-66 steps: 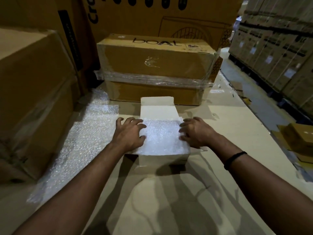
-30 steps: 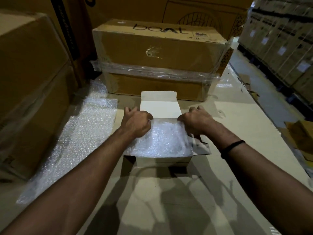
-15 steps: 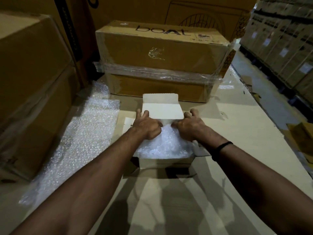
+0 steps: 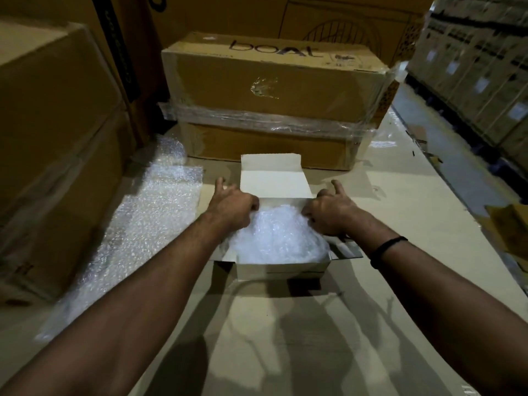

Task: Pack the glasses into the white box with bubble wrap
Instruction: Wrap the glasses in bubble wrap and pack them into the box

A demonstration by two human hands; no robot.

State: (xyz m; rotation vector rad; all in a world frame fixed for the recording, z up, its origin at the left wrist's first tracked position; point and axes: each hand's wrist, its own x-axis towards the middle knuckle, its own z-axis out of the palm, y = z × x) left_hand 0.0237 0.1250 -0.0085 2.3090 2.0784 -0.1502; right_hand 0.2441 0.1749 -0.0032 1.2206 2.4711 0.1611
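Fingers (image 4: 253, 206) of left hand (image 4: 234, 208) and right hand (image 4: 333, 214) curl into bubble wrap (image 4: 278, 238) in the white box (image 4: 281, 271). Soft, springy, light, I'd say: push the edges gently.

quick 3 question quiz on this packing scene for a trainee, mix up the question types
1. What fills the white box between the left hand and right hand?
2. True or false: the white box is closed.
3. The spare sheet lies: A) left of the box B) right of it C) inside it.
Key: 1 bubble wrap; 2 false, its lid flap stands open; 3 A.
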